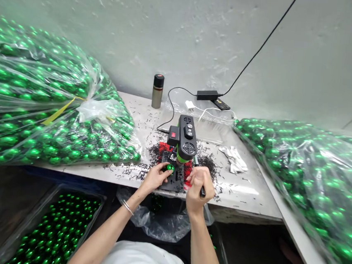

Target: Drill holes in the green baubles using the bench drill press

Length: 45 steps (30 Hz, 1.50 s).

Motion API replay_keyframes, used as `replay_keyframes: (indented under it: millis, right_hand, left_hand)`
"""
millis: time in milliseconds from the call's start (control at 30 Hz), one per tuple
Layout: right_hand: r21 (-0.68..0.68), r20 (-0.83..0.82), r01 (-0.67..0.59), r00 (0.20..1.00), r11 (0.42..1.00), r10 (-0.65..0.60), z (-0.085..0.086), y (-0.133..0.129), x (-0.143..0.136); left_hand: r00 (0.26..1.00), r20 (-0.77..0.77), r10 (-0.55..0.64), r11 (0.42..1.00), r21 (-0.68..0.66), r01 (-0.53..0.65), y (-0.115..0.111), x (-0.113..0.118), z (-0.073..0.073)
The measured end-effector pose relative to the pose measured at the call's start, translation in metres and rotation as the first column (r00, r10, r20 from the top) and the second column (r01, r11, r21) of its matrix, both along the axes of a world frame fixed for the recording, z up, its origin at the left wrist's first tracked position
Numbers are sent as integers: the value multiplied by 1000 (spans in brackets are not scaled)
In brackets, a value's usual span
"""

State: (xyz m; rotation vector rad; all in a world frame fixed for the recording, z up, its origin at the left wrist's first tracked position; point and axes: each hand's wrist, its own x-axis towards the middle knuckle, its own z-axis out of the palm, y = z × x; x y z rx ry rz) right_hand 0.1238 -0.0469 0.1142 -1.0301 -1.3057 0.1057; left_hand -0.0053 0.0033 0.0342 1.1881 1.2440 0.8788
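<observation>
My left hand pinches a shiny green ball between thumb and fingers. The ball sits under the head of a small black bench drill press with a red switch. My right hand is wrapped around the black-ended lever handle at the machine's right side. Below the ball is the machine's dark base plate. Black curled shavings lie all around it, over red patches at the base. The drill tip is hidden behind the ball and fingers.
Large clear bags of green balls stand left and right. A thermos, power adapter, clear plastic tray and white gloves are on the table. Below are a crate of balls and an open plastic bag.
</observation>
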Motion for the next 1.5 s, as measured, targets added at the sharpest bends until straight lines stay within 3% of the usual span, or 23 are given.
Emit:
replay_keyframes:
  millis: [200, 400, 567, 700, 800, 933, 1033, 1300, 1500]
  right_hand:
    - [30, 31, -4, 1000, 1000, 3, -2, -2, 0]
    - [49, 70, 2, 998, 999, -6, -4, -3, 1]
    - [55, 72, -7, 997, 998, 3, -4, -2, 2]
    - [31, 26, -20, 999, 999, 19, 5, 0, 2]
    - [-2, 5, -34, 999, 999, 34, 16, 1, 1]
    - [0, 1, -34, 999, 999, 34, 23, 1, 1]
    - [-3, 5, -31, 1000, 1000, 31, 21, 0, 1]
    - [20, 24, -37, 999, 999, 37, 12, -2, 1]
    - [1, 35, -26, 999, 1000, 26, 8, -3, 2]
  left_hand:
    - [988, -153, 7, 982, 185, 22, -1, 3, 3]
    - [998, -54, 24, 998, 63, -20, 0, 2, -1]
    - [991, 110, 71, 995, 63, -79, 3, -1, -7]
    - [996, 70, 62, 993, 98, -68, 5, 0, -5]
    - [997, -45, 59, 982, 180, -50, 5, 2, -2]
    - [961, -266, 71, 953, 304, 14, 3, 3, -1]
    - [932, -350, 91, 907, 416, 67, 1, 3, -4]
    - [916, -366, 161, 764, 634, 119, -3, 1, -19]
    - [907, -386, 168, 736, 661, 145, -2, 1, -24]
